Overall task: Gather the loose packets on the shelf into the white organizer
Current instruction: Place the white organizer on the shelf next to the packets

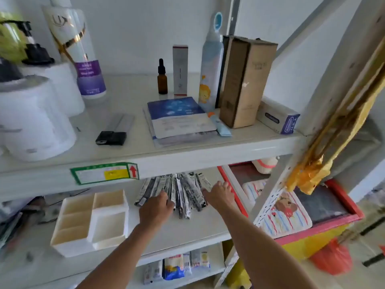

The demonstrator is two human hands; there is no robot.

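Note:
Several long black-and-silver stick packets (183,190) lie fanned out on the middle shelf (187,230), their far ends hidden under the shelf above. My left hand (156,207) rests on the left side of the pile, fingers curled over some packets. My right hand (218,195) lies flat against the pile's right edge, fingers spread. The white organizer (91,222), with several empty compartments, stands on the same shelf to the left of the packets, apart from both hands.
The upper shelf (145,157) holds paper rolls (35,122), bottles, a dropper bottle (162,78), boxes and flat sachets (179,117). A slanted wooden frame (333,101) and a red-rimmed bin (312,205) stand at right. More packets (177,268) sit on the lowest shelf.

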